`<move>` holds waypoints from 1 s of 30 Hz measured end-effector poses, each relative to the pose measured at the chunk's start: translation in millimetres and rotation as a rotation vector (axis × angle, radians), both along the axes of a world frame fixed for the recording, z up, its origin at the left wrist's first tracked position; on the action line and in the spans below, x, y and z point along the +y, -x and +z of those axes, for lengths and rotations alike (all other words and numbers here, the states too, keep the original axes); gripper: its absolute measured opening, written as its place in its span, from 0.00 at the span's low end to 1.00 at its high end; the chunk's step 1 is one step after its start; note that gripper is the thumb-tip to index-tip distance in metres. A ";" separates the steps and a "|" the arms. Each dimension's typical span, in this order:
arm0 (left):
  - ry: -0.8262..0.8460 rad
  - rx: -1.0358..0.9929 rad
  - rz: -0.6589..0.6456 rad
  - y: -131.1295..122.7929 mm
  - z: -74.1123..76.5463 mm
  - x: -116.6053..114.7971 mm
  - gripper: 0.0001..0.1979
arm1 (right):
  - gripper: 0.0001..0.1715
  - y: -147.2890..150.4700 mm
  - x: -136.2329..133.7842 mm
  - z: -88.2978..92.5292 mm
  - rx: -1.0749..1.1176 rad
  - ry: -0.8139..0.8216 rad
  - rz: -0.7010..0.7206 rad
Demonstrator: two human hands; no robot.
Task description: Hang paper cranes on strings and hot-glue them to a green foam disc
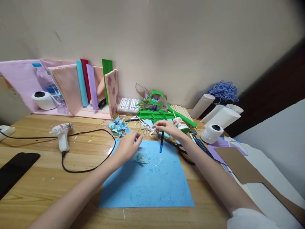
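Observation:
My left hand (128, 147) hovers over the far edge of a blue sheet (147, 184) on the wooden table, fingers curled together in a pinch just above a small folded pale-green paper piece (140, 158) with a thin white thread. What the pinch holds is too small to name. My right hand (166, 128) reaches past the sheet's far edge, fingers closed on something small among paper scraps, right beside a blue pen (161, 142) that lies pointing toward me.
A white glue gun (62, 135) with a black cord lies left, a black phone (14, 168) at the left edge. Green paper strips (157, 113), a marker box (128, 105), black scissors (181, 149), paper rolls (221, 117), tape roll (212, 133), cardboard (245, 171) crowd the back and right.

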State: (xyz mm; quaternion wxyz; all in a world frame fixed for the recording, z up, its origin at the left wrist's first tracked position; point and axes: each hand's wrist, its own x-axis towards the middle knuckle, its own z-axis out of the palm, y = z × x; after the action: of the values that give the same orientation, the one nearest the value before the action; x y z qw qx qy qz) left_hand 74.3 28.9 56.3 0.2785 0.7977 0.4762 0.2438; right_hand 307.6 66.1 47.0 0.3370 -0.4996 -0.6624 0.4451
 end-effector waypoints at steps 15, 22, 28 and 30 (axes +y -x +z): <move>0.475 -0.455 0.187 -59.3 -15.5 63.7 0.08 | 0.13 11.8 11.2 -25.6 0.013 -0.090 -0.226; 0.562 -0.417 0.190 -53.0 -14.8 67.6 0.09 | 0.19 15.5 1.7 -13.8 -0.345 -0.251 -0.121; 0.486 -0.383 0.143 -53.2 -12.0 70.2 0.07 | 0.13 -18.1 -48.0 14.7 -1.023 -0.106 -0.205; 0.465 -0.391 0.118 -55.3 -12.3 69.8 0.06 | 0.08 -38.8 -68.3 12.3 -1.084 -0.002 -0.217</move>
State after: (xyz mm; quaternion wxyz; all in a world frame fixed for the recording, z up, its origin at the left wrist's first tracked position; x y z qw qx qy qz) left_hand 129.5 98.7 44.0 0.5250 0.6215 0.5023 0.2930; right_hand 346.4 -2.2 59.3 -0.0081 -0.7223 -0.6861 0.0862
